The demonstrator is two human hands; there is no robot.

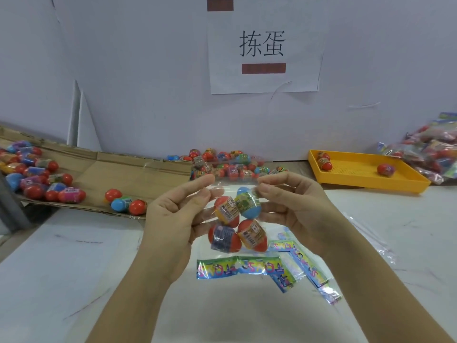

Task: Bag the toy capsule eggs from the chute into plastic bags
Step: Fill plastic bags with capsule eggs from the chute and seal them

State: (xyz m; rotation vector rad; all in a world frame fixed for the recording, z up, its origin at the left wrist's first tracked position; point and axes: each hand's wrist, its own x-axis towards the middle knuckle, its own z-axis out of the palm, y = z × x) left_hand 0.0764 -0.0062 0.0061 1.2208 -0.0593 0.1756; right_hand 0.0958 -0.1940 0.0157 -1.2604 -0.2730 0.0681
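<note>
While both hands hold it up off the white table, the clear plastic bag hangs between them with four toy capsule eggs inside, red, blue and yellow plastic with printed labels, stacked two over two. The left hand pinches the left corner of the bag's mouth between thumb and fingertips; the right hand pinches the right corner likewise.

Filling looks done for this bag, so the step in hand is probably closing the mouth. Whether it is already sealed is hard to tell through the glare. The next move likely calls for pressing the top edges together evenly without tipping the eggs out, then setting the bag with the heap of filled bags at far right.

Beneath lie colourful printed strips. To the left, the brown cardboard chute carries more loose eggs, and to the right a yellow plastic tray holds a few.
</note>
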